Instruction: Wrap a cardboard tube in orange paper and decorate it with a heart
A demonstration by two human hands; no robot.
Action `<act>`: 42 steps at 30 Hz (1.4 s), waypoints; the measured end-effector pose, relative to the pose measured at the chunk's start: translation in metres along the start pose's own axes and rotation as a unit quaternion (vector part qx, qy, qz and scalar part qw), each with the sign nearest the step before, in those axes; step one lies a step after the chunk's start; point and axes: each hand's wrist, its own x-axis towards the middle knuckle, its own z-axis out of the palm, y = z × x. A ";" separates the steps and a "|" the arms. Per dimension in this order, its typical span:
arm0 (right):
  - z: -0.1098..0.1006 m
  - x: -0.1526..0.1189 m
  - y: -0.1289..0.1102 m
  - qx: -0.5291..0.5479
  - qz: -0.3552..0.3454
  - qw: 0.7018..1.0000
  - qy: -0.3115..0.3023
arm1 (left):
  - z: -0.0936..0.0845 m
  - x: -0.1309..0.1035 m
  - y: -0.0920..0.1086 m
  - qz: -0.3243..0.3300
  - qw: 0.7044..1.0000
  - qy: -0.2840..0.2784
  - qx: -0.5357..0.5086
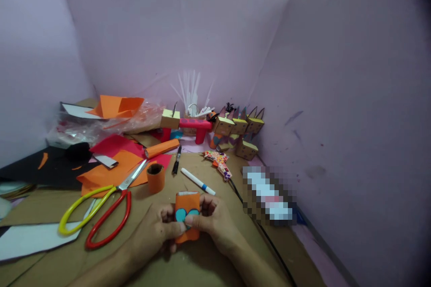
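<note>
The left hand [151, 229] and right hand [225, 229] grip opposite edges of the orange piece [187, 200], thumbs on its face, centred between them with long axis near-to-far, the white marker [197, 181] beyond and scissors [123, 186] left.

Dim light, darkened right edge

An orange paper piece [187, 201] stands roughly upright at the lower center of the frame, held between the person's left hand [151, 226] and right hand [219, 223], both thumbs on its front. White shows along its top edge. A blue shape [181, 215] with two rounded, dark-outlined lobes lies across its face, its lower part hidden by thumbs.
</note>
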 end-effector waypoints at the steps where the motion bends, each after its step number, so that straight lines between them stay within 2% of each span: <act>1: -0.001 0.000 -0.001 -0.005 0.004 1.000 -0.008 | 0.000 0.000 0.001 -0.004 1.000 0.000 -0.001; 3: -0.003 -0.001 -0.003 -0.027 0.008 0.999 -0.017 | 0.000 0.001 0.001 -0.008 1.000 -0.004 -0.004; 7: -0.006 -0.001 -0.002 -0.064 -0.006 0.998 0.008 | 0.000 0.001 0.002 -0.001 1.000 0.002 0.001; 14: -0.005 0.000 0.003 -0.062 -0.013 0.998 0.030 | 0.001 0.000 0.008 -0.002 1.000 -0.001 0.007; 21: -0.004 0.000 0.002 -0.053 -0.006 0.998 0.025 | 0.001 0.003 -0.002 0.021 0.999 -0.007 -0.027; 28: -0.003 -0.001 0.004 -0.071 -0.001 0.996 0.049 | 0.001 0.000 0.002 0.028 1.000 0.004 0.003; 42: -0.003 -0.001 0.003 -0.097 -0.018 0.994 0.048 | 0.001 0.001 0.000 0.032 0.999 0.007 0.009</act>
